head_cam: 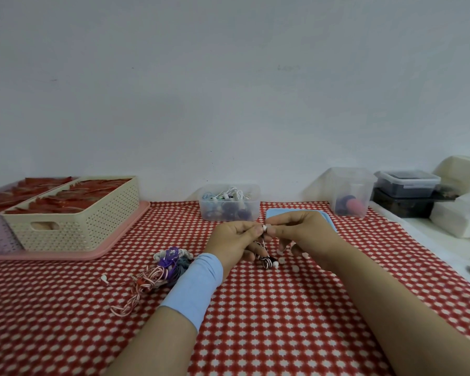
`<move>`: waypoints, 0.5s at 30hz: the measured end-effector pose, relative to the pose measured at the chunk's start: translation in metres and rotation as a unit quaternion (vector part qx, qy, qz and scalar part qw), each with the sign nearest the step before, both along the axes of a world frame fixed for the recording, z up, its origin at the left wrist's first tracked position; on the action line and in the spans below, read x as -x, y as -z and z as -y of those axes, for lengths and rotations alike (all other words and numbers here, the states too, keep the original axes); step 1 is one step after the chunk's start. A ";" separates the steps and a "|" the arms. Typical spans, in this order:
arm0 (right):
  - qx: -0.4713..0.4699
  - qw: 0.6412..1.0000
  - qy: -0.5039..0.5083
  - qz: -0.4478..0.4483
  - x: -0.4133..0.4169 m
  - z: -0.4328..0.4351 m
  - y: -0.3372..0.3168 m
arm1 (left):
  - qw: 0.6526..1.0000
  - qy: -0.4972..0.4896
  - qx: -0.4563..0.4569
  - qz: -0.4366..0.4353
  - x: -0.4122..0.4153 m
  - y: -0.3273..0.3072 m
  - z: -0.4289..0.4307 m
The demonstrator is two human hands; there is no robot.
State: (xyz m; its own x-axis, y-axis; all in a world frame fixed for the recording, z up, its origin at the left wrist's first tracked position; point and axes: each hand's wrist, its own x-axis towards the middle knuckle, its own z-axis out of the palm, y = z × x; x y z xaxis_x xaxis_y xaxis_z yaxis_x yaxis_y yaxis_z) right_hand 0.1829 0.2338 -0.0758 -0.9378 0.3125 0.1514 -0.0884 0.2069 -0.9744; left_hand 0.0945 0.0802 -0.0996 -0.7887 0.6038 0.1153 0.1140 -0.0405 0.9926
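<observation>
Both hands meet over the middle of the red-and-white checked tablecloth (282,321). My left hand (232,241), with a light blue wristband on its wrist, and my right hand (296,229) pinch a small white earbud (264,228) between their fingertips. A red-and-white striped earphone cable (265,257) hangs from my left hand down to the cloth, ending near a second white bud (275,264). To the left lies a pile of tangled earphones (158,272) in purple, grey, white and striped red.
A clear tub (229,210) of earphones stands at the back centre, with a blue lid (296,213) beside it. A cream perforated basket (73,229) sits on a pink tray (114,240) at the left. Clear and dark containers (350,207) and white packets (461,221) stand at the right.
</observation>
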 end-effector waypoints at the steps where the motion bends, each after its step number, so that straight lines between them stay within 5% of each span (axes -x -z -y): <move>1: 0.004 1.000 -0.004 -0.001 -0.001 0.001 0.000 | 1.000 -0.001 0.000 0.000 0.000 0.000 0.000; 15: 0.061 0.996 -0.060 0.033 0.000 -0.003 0.001 | 0.998 0.047 -0.039 0.023 0.000 -0.002 0.004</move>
